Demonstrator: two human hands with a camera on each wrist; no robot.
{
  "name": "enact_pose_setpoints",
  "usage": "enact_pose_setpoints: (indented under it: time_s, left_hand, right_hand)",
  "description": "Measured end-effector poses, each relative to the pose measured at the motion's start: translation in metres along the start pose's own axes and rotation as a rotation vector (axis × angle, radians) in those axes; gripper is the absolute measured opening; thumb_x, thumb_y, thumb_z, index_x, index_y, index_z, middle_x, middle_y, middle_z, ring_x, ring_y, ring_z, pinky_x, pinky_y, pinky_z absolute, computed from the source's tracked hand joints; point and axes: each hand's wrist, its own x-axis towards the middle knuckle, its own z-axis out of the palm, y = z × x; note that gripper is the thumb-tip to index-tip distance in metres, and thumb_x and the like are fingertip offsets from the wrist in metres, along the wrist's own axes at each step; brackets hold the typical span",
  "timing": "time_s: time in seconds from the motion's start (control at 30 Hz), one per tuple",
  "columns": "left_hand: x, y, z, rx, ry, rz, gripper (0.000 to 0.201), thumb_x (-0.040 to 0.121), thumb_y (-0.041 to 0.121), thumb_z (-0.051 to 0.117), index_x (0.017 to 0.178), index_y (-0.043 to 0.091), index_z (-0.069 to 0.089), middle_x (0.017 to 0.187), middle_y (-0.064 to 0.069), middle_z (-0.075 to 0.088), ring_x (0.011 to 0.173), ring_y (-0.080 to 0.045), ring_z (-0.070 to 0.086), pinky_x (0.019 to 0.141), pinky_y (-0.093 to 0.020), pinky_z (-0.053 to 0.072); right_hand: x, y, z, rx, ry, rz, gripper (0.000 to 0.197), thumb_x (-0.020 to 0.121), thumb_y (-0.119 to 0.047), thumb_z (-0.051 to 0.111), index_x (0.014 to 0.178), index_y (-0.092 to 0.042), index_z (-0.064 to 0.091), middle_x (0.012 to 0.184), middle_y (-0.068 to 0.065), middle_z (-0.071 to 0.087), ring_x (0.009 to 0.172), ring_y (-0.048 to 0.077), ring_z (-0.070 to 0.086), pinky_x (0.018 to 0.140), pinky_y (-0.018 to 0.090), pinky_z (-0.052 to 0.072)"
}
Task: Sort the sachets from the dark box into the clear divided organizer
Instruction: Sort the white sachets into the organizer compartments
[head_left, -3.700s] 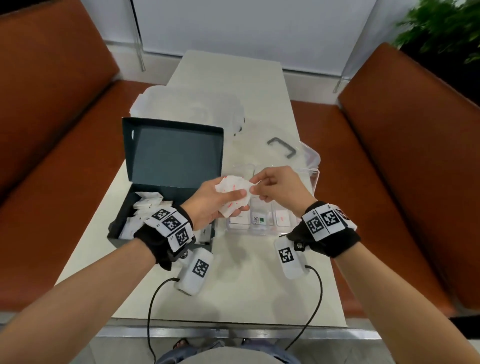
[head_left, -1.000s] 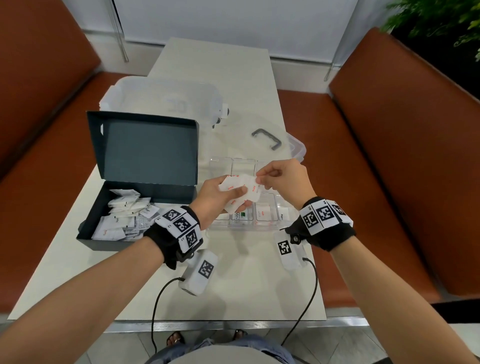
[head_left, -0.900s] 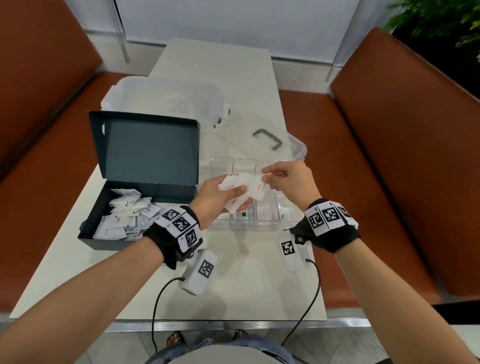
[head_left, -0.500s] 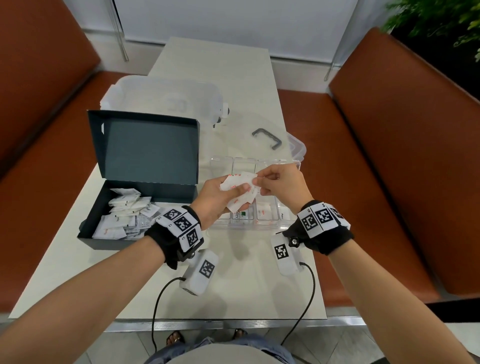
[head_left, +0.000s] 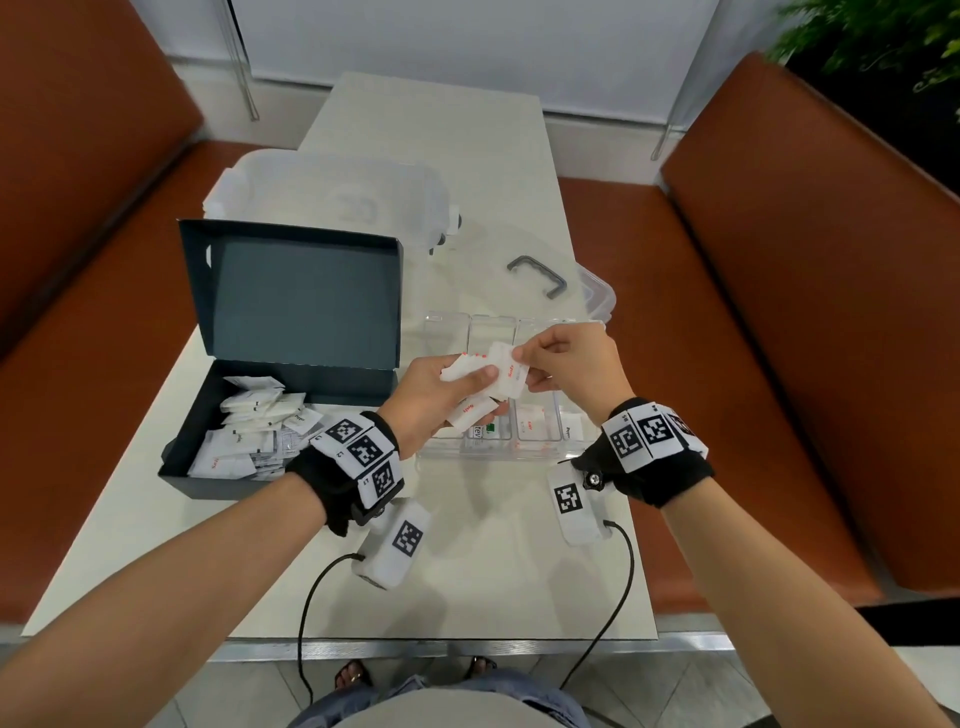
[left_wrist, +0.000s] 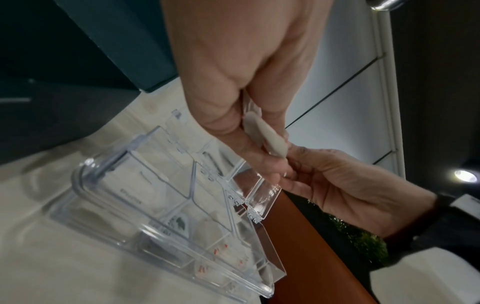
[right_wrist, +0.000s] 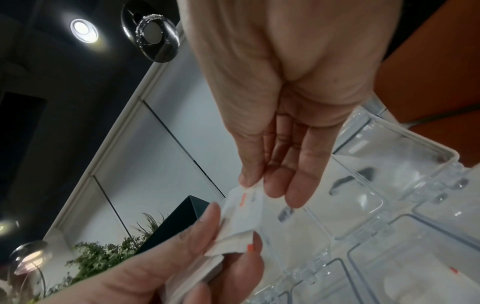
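Observation:
My left hand (head_left: 441, 389) grips a bunch of white sachets (head_left: 470, 374) with red print above the clear divided organizer (head_left: 540, 452). My right hand (head_left: 566, 364) pinches the top sachet (head_left: 511, 369) of that bunch by its right edge. In the right wrist view the thumb and fingers (right_wrist: 270, 185) pinch the sachet (right_wrist: 244, 207) while the left hand (right_wrist: 182, 257) holds the rest. The dark box (head_left: 218, 478) stands open at the left with several white sachets (head_left: 249, 431) inside. The organizer's front compartments hold a few sachets (head_left: 530, 426).
A large clear plastic bin (head_left: 332, 197) stands behind the dark box, and its lid with a grey handle (head_left: 540, 275) lies behind the organizer. Orange-brown benches (head_left: 779, 338) flank the narrow table (head_left: 467, 571). Wrist camera cables (head_left: 613, 582) hang over the near edge.
The right hand pulled slightly away to the right and came back to the bunch, now pinching the top sachet. The left hand has stayed in place over the organizer.

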Motion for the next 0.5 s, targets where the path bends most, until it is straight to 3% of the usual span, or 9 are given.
enact_pose_setpoints:
  time_s: [0.23,0.37,0.5]
  left_hand:
    - [-0.001,0.002,0.001,0.091,-0.046,0.029,0.026,0.087,0.018,0.069,0.108,0.003,0.067,0.094,-0.017,0.074,0.082,-0.031,0.073,0.063,-0.030,0.060]
    - [0.000,0.003,0.000,0.128,-0.030,0.029,0.027,0.088,0.014,0.068,0.111,0.000,0.066,0.093,-0.017,0.074,0.079,-0.030,0.073,0.061,-0.029,0.059]
    - [0.002,0.004,0.000,0.168,-0.038,0.031,0.025,0.089,0.012,0.066,0.112,0.000,0.066,0.097,-0.018,0.073,0.083,-0.031,0.073,0.062,-0.030,0.059]
  right_hand:
    - [0.003,-0.002,0.000,-0.138,-0.017,-0.052,0.024,0.079,-0.024,0.077,0.080,-0.001,0.069,0.066,0.010,0.069,0.051,0.012,0.064,0.053,0.021,0.056]
    - [0.003,-0.006,-0.003,-0.178,-0.058,-0.052,0.023,0.079,-0.026,0.077,0.089,-0.006,0.070,0.076,0.011,0.071,0.061,0.020,0.067,0.060,0.027,0.060]
    - [0.007,-0.012,-0.007,-0.229,-0.197,-0.077,0.021,0.082,-0.017,0.074,0.102,-0.010,0.074,0.088,0.013,0.072,0.068,0.018,0.064,0.066,0.028,0.060]
